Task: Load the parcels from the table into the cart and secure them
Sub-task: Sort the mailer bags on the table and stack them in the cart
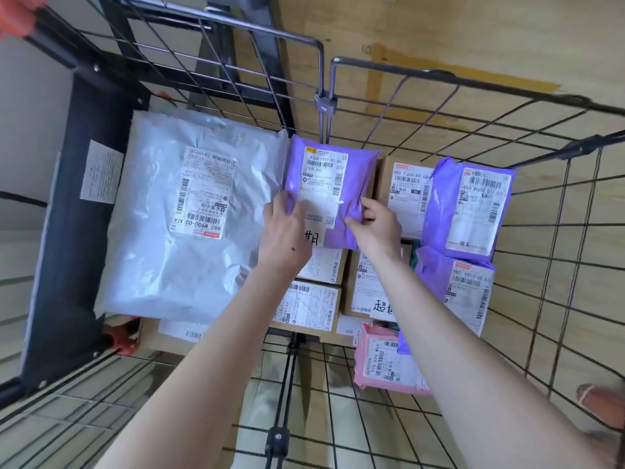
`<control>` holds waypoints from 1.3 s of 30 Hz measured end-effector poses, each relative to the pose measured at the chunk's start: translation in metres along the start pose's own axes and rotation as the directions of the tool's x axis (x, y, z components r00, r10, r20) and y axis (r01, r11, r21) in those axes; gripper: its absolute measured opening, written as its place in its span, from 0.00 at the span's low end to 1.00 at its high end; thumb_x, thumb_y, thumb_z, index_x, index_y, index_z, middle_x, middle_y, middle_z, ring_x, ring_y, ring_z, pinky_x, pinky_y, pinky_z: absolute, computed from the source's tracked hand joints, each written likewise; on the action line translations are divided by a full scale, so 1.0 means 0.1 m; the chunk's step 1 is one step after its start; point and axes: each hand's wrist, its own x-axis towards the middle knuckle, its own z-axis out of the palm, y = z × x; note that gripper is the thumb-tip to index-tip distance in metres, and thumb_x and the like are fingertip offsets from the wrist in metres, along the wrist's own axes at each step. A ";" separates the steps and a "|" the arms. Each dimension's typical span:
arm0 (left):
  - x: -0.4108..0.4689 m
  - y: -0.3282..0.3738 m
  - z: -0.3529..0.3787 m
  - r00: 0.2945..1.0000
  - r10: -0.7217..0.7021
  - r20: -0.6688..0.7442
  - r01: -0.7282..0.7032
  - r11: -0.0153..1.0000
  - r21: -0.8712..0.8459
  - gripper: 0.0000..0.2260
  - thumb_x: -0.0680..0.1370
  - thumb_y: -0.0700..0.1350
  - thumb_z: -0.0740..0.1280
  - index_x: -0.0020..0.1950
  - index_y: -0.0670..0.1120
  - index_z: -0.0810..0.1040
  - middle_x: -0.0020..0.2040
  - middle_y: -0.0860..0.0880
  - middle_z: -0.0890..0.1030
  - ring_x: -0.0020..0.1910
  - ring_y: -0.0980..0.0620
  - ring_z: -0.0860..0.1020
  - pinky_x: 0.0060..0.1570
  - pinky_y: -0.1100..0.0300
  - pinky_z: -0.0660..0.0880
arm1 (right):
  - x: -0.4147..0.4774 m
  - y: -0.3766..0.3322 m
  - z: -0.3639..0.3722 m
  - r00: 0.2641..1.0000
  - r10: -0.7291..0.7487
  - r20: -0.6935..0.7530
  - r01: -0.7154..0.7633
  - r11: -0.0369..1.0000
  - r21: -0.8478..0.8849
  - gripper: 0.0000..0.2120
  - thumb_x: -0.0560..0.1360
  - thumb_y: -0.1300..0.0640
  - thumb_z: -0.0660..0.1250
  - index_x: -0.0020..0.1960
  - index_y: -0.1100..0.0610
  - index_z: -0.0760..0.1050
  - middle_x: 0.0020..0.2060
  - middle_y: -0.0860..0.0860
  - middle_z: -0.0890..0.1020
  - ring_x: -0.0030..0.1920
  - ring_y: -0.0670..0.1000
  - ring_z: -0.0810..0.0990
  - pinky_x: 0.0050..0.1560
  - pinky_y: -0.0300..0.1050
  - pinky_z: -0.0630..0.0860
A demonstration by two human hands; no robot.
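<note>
Bright, even, diffuse light, no hard shadows; soft sheen on the grey mailer (189,211). Strong wide-angle bending toward the edges, cart wires (541,231) bowed. Slightly soft overall w/ compression smear, orange grip (17,15) top left blurred, small label print unreadable.

Black wire cart (527,204) on wooden floor (473,35), holding grey mailer (162,265), cardboard boxes (311,309), purple mailers (470,211)

Purple parcel (333,184) with white label, flat atop cardboard boxes (309,308) inside wire cart (541,231), beside grey parcel (189,214).
</note>
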 end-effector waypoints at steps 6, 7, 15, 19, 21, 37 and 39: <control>-0.02 0.04 -0.10 1.000 -0.006 0.003 0.006 0.999 -0.036 0.23 0.69 0.33 0.65 0.65 0.41 0.74 0.66 0.40 0.67 0.61 0.38 0.67 0.63 0.55 0.62 | -0.10 -0.13 -0.08 1.000 -0.023 0.012 0.024 0.996 -0.083 0.22 0.75 0.62 0.69 0.68 0.60 0.73 0.52 0.59 0.82 0.52 0.57 0.80 0.49 0.41 0.73; -0.03 0.05 -0.14 1.000 -0.004 0.004 0.004 0.998 -0.057 0.24 0.69 0.34 0.66 0.65 0.42 0.74 0.65 0.40 0.68 0.61 0.39 0.67 0.63 0.56 0.62 | -0.13 -0.16 -0.11 0.999 -0.027 0.017 0.029 0.995 -0.098 0.22 0.75 0.62 0.69 0.68 0.60 0.72 0.52 0.60 0.82 0.52 0.58 0.80 0.47 0.41 0.73; -0.27 0.18 -0.71 0.993 -0.090 -0.080 0.061 0.951 -0.303 0.07 0.73 0.37 0.67 0.48 0.43 0.81 0.44 0.46 0.79 0.42 0.46 0.78 0.41 0.61 0.67 | -0.59 -0.38 -0.46 0.997 -0.077 0.030 0.080 0.990 -0.115 0.22 0.74 0.59 0.70 0.67 0.53 0.72 0.60 0.54 0.75 0.56 0.51 0.77 0.53 0.38 0.70; -0.56 0.41 -1.11 0.991 -0.094 -0.100 0.053 0.936 -0.347 0.04 0.73 0.39 0.65 0.43 0.45 0.80 0.40 0.51 0.80 0.40 0.50 0.77 0.38 0.62 0.65 | -1.00 -0.64 -0.73 0.985 -0.169 0.014 0.170 0.985 -0.043 0.15 0.74 0.63 0.68 0.59 0.52 0.76 0.55 0.51 0.78 0.46 0.45 0.76 0.48 0.37 0.72; -0.72 0.59 -1.33 0.992 -0.063 -0.113 0.017 0.931 -0.365 0.04 0.73 0.40 0.65 0.42 0.45 0.80 0.40 0.52 0.80 0.39 0.50 0.77 0.39 0.61 0.68 | -1.22 -0.81 -0.89 0.970 -0.242 -0.023 0.242 0.970 -0.018 0.14 0.74 0.65 0.67 0.57 0.53 0.77 0.54 0.51 0.79 0.46 0.44 0.76 0.50 0.38 0.74; -2.57 1.31 -2.75 0.932 -0.219 -0.290 -0.080 0.655 -0.751 0.09 0.80 0.46 0.63 0.46 0.43 0.80 0.42 0.46 0.84 0.41 0.50 0.82 0.43 0.56 0.77 | -2.95 -1.74 -1.99 0.759 -0.561 0.331 0.620 0.778 -0.102 0.08 0.79 0.56 0.65 0.56 0.49 0.78 0.48 0.43 0.80 0.43 0.40 0.78 0.40 0.29 0.69; -2.79 1.30 -2.88 0.908 -0.238 -0.346 -0.111 0.659 -0.744 0.10 0.81 0.45 0.62 0.47 0.43 0.81 0.42 0.47 0.84 0.40 0.53 0.81 0.40 0.62 0.76 | -3.12 -1.83 -2.04 0.707 -0.615 0.349 0.682 0.724 -0.107 0.06 0.79 0.56 0.65 0.54 0.50 0.79 0.45 0.42 0.80 0.39 0.36 0.76 0.38 0.26 0.69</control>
